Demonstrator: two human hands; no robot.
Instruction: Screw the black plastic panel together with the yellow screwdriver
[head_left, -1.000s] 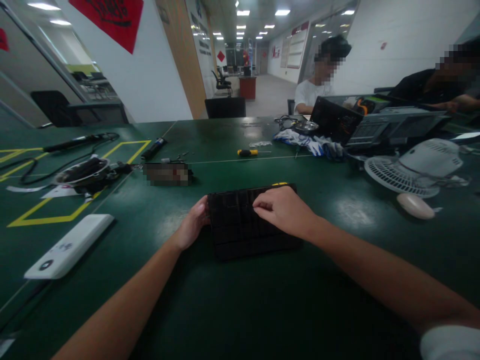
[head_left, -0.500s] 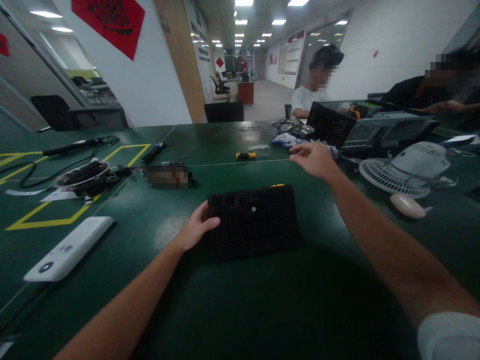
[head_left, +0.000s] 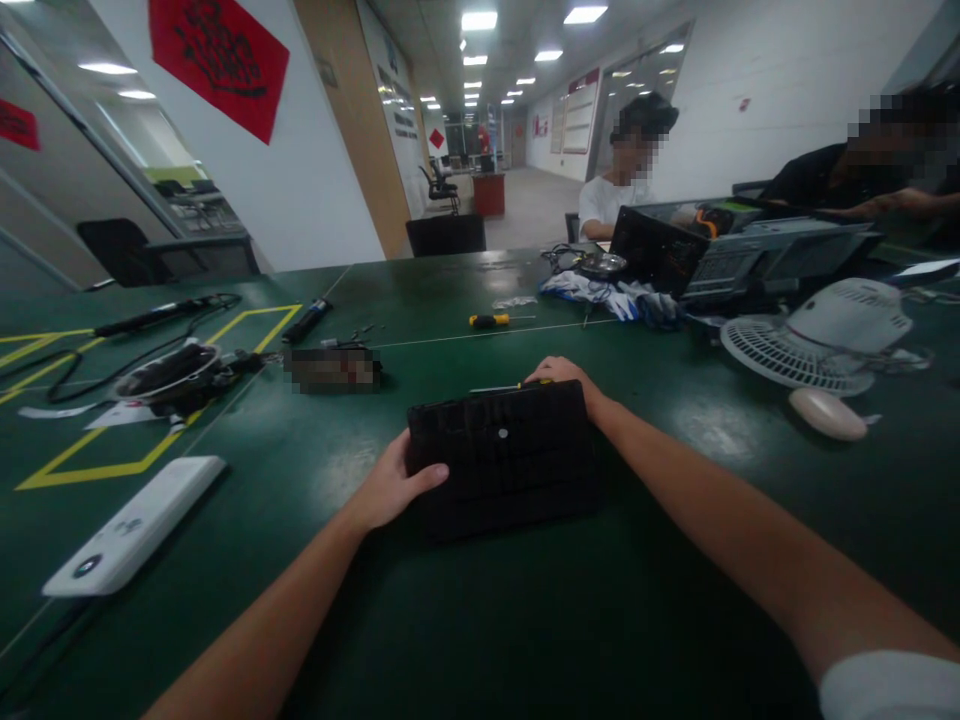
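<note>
A black, flat rectangular panel (head_left: 487,470) with a small round silver spot stands tilted on the green table in front of me. My left hand (head_left: 397,480) grips its left edge, thumb lying on the near face and the other fingers hidden behind. Beyond the panel's top right edge, my right hand (head_left: 564,375) is closed round the yellow handle of a screwdriver (head_left: 495,389), whose metal shaft points left along the top edge. Part of that hand is covered by the panel. Farther back lies a second screwdriver (head_left: 489,321), yellow and black, close to a small clear bag (head_left: 514,303).
To the right are a white fan (head_left: 817,335), a computer mouse (head_left: 829,413), white-and-blue gloves (head_left: 611,297) and an opened computer case (head_left: 750,260). A white power bank (head_left: 135,525) and a cable bundle (head_left: 172,375) lie left. Two people sit across the table.
My right hand has come down and back from near the gloves to behind the panel, closing on the screwdriver. Its shaft now shows above the panel. My left hand keeps its hold.
</note>
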